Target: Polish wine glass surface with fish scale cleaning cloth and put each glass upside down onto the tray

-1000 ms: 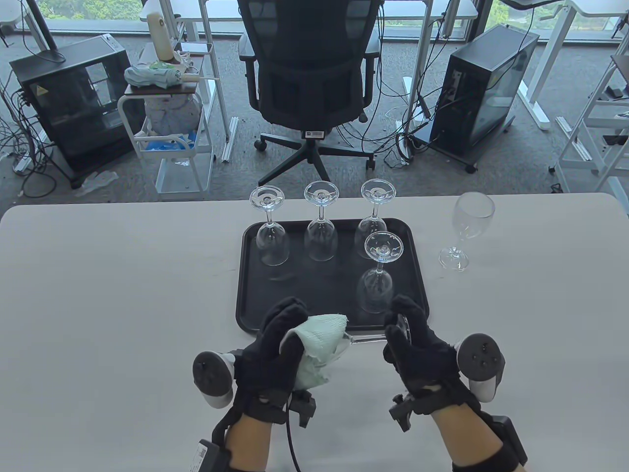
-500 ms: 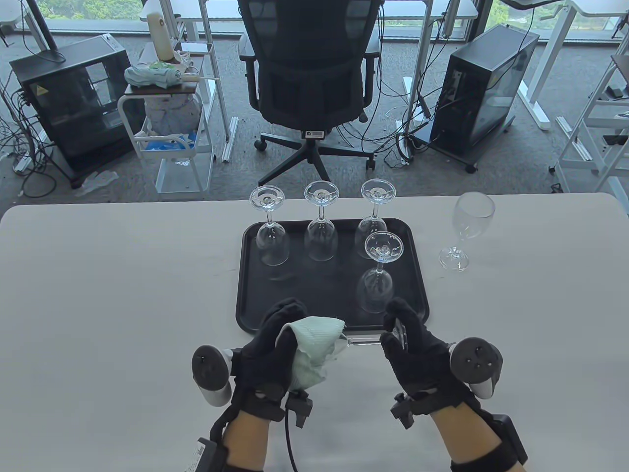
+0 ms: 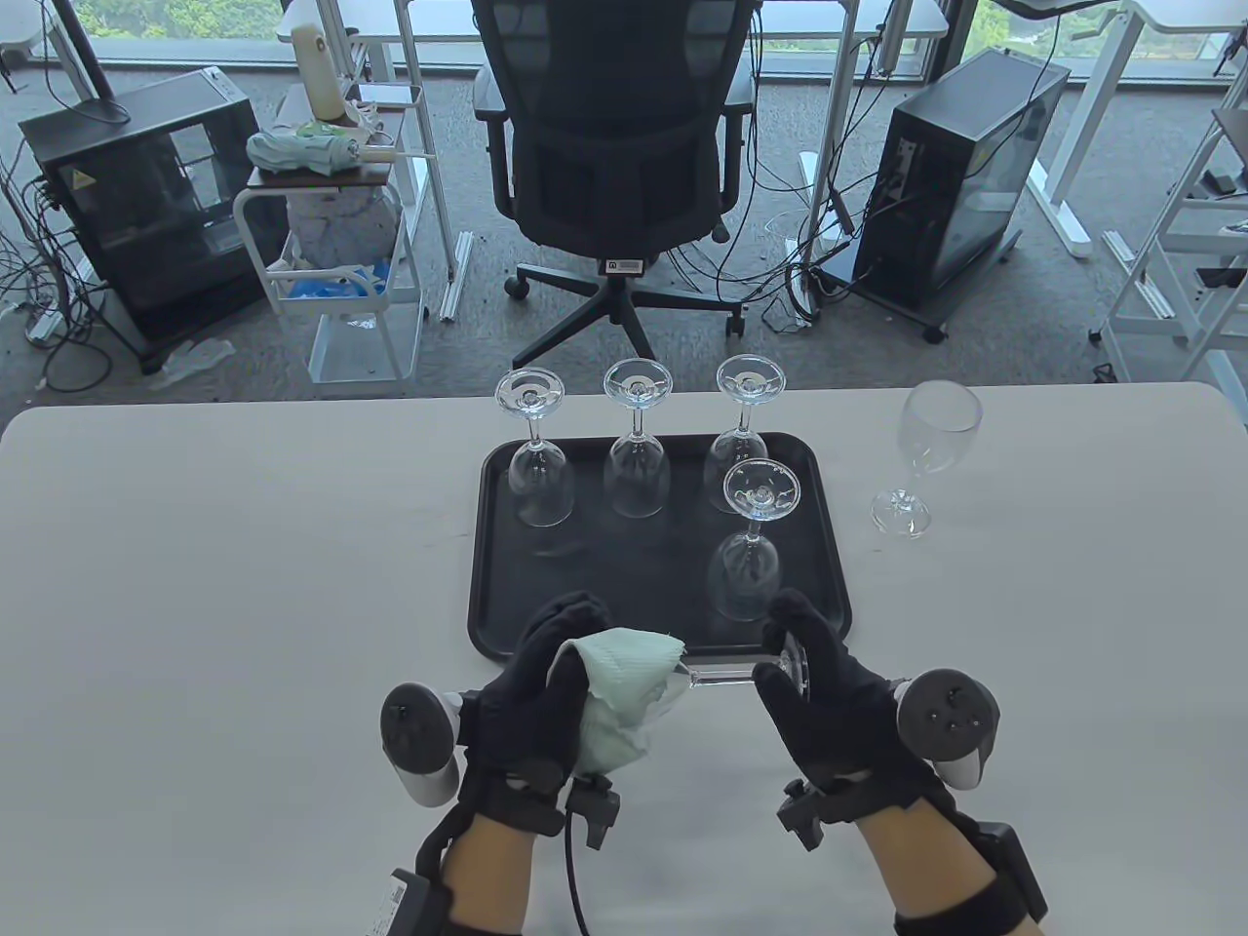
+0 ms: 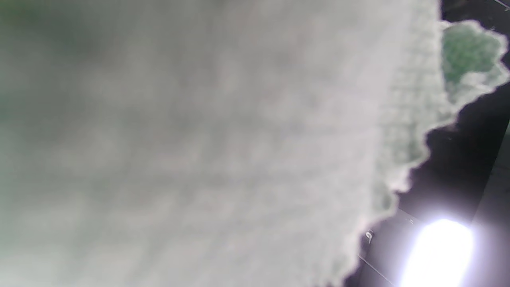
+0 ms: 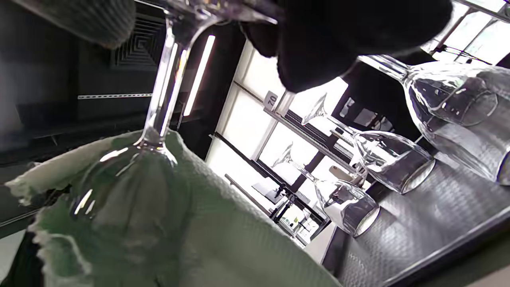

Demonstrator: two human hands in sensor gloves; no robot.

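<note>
A wine glass (image 3: 726,673) lies sideways in the air between my hands, just in front of the black tray (image 3: 502,575). My left hand (image 3: 546,697) grips its bowl through the pale green cloth (image 3: 619,697), which fills the left wrist view (image 4: 199,151). My right hand (image 3: 819,692) holds the foot (image 3: 797,666). In the right wrist view the stem (image 5: 163,95) runs down into the cloth-wrapped bowl (image 5: 131,191). Several glasses (image 3: 637,444) stand upside down on the tray. One upright glass (image 3: 924,453) stands on the table to the tray's right.
The inverted glass (image 3: 751,546) at the tray's front right stands just beyond my right hand. An office chair (image 3: 614,156) is behind the table's far edge. The white table (image 3: 214,604) spreads to both sides of the tray.
The cloth and my left hand have shifted slightly on the bowl, and the glass's foot has turned a little in my right hand. Everything else is still.
</note>
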